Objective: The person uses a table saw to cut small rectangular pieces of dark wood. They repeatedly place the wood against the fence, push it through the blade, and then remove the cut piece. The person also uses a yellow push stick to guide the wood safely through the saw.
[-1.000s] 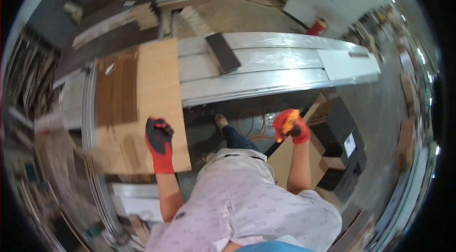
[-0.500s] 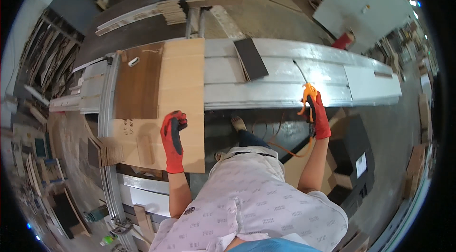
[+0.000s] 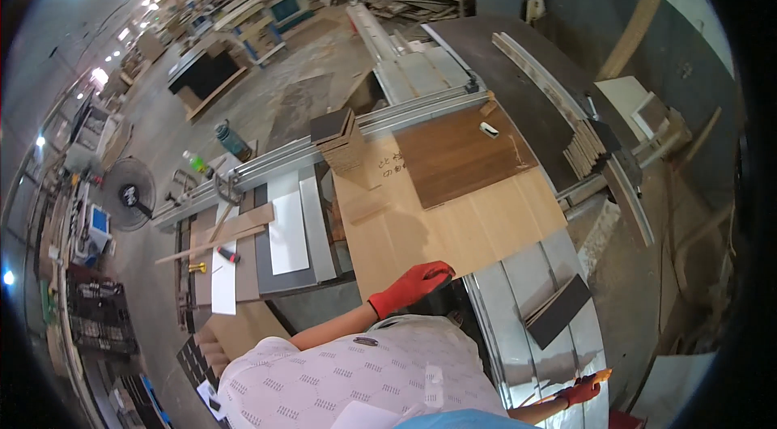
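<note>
Left hand (image 3: 425, 279): red-gloved, fingers folded well in toward the palm, no object showing in the grip. Held by the near edge of the light wood panel (image 3: 453, 239); contact impossible to tell. Probably idle, hence the loose curl.

Right hand (image 3: 583, 390): closed round an orange tool (image 3: 601, 375), out over the metal counter (image 3: 518, 291), well apart from the left hand. Likely held outward so as to clear the panels (small and near the rim, so fine detail lost).

Light wood panel just beyond the left hand, lying flat, presumably for broad support. Brown panel (image 3: 461, 155) on top of it, farther beyond the left hand; bearing a small white object (image 3: 489, 129), perhaps put there for easy finding. Stack (image 3: 336, 138) of dark-topped pieces beyond and left of the left hand, at the panel's corner; likely piled to save room. Dark boards (image 3: 560, 313) right of the left hand, beyond the right hand, on the counter, slightly splayed.

Count: hands, two; orange tool, one; light wood panel, one; brown panel, one; small white object, one; stack, one (layers too fine to count); dark boards, apparently two; white strips (image 3: 289, 233) left of the left hand, two.
</note>
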### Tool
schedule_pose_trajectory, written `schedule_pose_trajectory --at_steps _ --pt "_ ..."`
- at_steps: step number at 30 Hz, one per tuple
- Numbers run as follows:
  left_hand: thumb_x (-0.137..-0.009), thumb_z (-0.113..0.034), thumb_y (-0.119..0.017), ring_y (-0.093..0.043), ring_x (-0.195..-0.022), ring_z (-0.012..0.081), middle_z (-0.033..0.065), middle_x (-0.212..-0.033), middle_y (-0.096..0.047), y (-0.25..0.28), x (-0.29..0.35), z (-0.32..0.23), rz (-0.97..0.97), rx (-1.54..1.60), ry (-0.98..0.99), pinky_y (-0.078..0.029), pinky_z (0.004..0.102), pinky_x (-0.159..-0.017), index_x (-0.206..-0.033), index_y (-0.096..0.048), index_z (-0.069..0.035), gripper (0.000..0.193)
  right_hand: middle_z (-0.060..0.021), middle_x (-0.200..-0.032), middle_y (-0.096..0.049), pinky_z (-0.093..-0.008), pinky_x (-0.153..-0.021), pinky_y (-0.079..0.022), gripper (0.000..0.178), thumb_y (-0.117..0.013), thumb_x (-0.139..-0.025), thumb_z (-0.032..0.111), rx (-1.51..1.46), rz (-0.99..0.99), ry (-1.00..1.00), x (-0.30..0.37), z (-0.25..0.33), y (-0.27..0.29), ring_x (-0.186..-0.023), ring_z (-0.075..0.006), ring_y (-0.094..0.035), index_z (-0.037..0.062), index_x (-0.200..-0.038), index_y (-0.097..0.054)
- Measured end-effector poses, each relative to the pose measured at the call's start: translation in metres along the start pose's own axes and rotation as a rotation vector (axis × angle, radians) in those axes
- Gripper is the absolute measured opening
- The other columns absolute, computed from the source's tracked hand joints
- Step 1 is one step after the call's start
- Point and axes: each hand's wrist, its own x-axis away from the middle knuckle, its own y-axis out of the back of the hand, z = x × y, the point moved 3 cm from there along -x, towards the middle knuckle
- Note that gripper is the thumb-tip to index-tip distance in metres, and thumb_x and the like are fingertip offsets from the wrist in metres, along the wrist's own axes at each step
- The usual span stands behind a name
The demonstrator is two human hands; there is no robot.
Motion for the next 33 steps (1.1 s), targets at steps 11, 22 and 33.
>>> schedule_pose_trajectory --at_steps 11,22,33 --pt "-0.108 -0.022 -0.060 -0.066 -0.100 0.0202 0.0076 -0.109 -0.072 -0.089 -0.023 0.011 0.070 -0.322 0.041 -0.053 0.0345 -0.093 -0.121 -0.067 -0.005 0.022 -0.0139 -0.106 -0.074 -0.0514 -0.082 -0.057 0.056 -0.063 -0.099 0.056 0.804 -0.384 0.508 -0.001 -0.035 0.029 -0.095 -0.0371 -0.071 0.0028 -0.113 -0.073" --pt "-0.104 -0.030 -0.063 -0.068 -0.112 0.0330 0.0136 -0.119 -0.073 -0.081 -0.026 0.019 -0.019 -0.474 -0.023 -0.053 0.0423 -0.099 -0.125 -0.068 -0.008 0.030 -0.0188 -0.117 -0.072 -0.0421 -0.091 -0.054 0.025 -0.059 -0.110 0.017 0.130 0.020 0.934 0.166 0.138 -0.175 -0.103 -0.0321 -0.068 -0.0025 -0.121 -0.070" --pt "-0.096 -0.030 -0.076 -0.074 -0.090 0.0249 0.0138 -0.102 -0.075 0.128 0.012 0.078 -0.676 -0.103 -0.090 -0.058 0.0363 -0.079 -0.122 -0.071 -0.005 0.037 -0.0062 -0.095 -0.071 -0.0323 -0.082 -0.054 0.018 -0.060 -0.107 0.015 0.250 1.611 0.562 0.456 0.085 -0.374 -0.089 -0.0166 -0.066 0.0019 -0.105 -0.072"
